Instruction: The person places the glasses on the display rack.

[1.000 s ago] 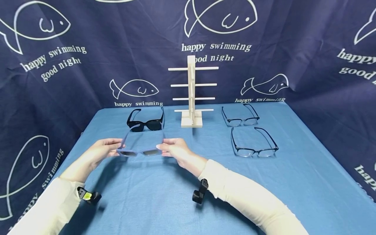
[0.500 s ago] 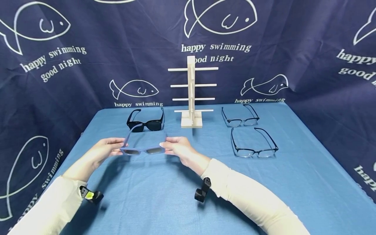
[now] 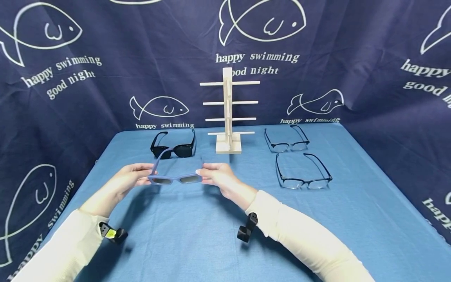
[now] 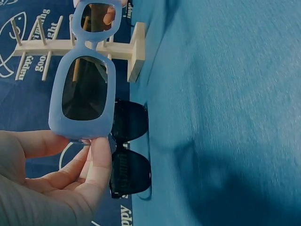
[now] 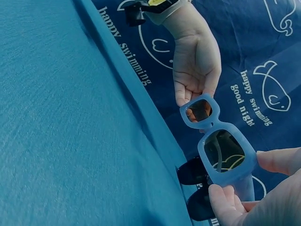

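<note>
Blue sunglasses (image 3: pixel 175 179) held above the cloth-covered desk (image 3: pixel 197 239), nearer the viewer than the black sunglasses (image 3: pixel 183 151) and left of the wooden stand (image 3: pixel 228 111); the fingers of the left hand (image 3: pixel 129 177) pinch one outer end of the frame, those of the right hand (image 3: pixel 220 177) the other; the temples (image 3: pixel 160 158) are unfolded and point away. For sound handling, both hands should move together at one height, lest the frame twist or spread at its hinges; the pinch is best kept on the rims, off the lenses (image 4: pixel 85 88); the temples want clearance from the black pair; the right-side temple appears blurred, so contact there cannot be judged.
</note>
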The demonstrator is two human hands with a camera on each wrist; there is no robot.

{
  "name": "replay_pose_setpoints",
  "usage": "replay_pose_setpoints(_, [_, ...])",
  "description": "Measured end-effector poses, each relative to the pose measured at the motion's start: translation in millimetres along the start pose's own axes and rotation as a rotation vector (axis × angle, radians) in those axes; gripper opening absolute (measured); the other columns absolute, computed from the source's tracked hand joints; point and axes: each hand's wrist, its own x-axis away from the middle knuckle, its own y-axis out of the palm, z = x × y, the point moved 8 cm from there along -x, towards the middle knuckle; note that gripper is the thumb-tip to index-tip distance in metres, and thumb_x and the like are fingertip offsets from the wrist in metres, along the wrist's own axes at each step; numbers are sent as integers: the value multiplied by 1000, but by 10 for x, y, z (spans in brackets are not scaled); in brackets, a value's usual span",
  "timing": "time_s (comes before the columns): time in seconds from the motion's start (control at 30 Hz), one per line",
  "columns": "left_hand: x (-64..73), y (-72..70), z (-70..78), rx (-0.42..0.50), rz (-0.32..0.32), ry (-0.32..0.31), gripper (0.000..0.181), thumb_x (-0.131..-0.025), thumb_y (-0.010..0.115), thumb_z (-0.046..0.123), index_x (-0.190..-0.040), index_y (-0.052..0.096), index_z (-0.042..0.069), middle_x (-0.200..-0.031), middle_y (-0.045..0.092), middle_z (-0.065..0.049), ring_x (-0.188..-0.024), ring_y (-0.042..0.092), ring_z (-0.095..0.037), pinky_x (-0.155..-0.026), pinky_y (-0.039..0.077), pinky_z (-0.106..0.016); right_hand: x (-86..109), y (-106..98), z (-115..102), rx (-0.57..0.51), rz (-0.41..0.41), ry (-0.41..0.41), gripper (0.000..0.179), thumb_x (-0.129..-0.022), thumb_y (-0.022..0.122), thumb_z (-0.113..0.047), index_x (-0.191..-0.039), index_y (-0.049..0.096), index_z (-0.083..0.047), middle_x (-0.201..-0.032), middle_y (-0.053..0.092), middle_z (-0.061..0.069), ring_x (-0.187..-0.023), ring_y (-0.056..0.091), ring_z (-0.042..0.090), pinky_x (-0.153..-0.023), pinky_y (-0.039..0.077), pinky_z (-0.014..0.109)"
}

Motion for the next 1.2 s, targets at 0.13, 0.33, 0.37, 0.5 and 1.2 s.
replay_pose_setpoints(0.13, [-29, 33, 11, 13, -10, 3, 50, -102, 49, 16, -143, 34, -8, -128, 60, -15, -88, 64, 1, -88, 58, -24, 14, -55, -25, -2, 16, -7, 55, -89, 70, -9, -136, 48, 8, -132, 58, 23, -113, 63, 33, -93, 57, 34])
replay_pose_setpoints(0.33, [-47, 87, 26, 17, -11, -17, 50, -102, 49, 17, -144, 35, -6, -133, 56, -19, -88, 64, 1, -92, 57, -26, 21, -121, -24, -9, 16, -9, 54, -89, 69, -9, -137, 48, 8, -132, 58, 23, -114, 62, 34, -95, 56, 34])
replay_pose_setpoints(0.37, [-49, 97, 31, 17, -13, -18, 50, -103, 48, 17, -144, 35, -6, -135, 55, -20, -89, 64, 1, -93, 56, -26, 22, -132, -26, -10, 19, -9, 54, -89, 69, -9, -136, 48, 8, -131, 58, 23, -113, 63, 34, -94, 56, 34])
replay_pose_setpoints(0.5, [-56, 125, 54, 16, -19, -10, 49, -103, 47, 16, -143, 35, -8, -137, 53, -23, -89, 64, 1, -94, 56, -27, 26, -178, -34, -12, 42, -7, 53, -88, 70, -8, -134, 50, 8, -129, 60, 23, -110, 64, 33, -92, 57, 34])
replay_pose_setpoints(1.2, [-89, 263, 186, -4, -15, 18, 46, -103, 44, 12, -143, 36, -9, -141, 44, -31, -87, 64, 2, -91, 57, -23, 61, -319, -90, -20, 29, -30, 52, -90, 67, -8, -137, 49, 5, -135, 56, 22, -117, 60, 34, -100, 53, 35])
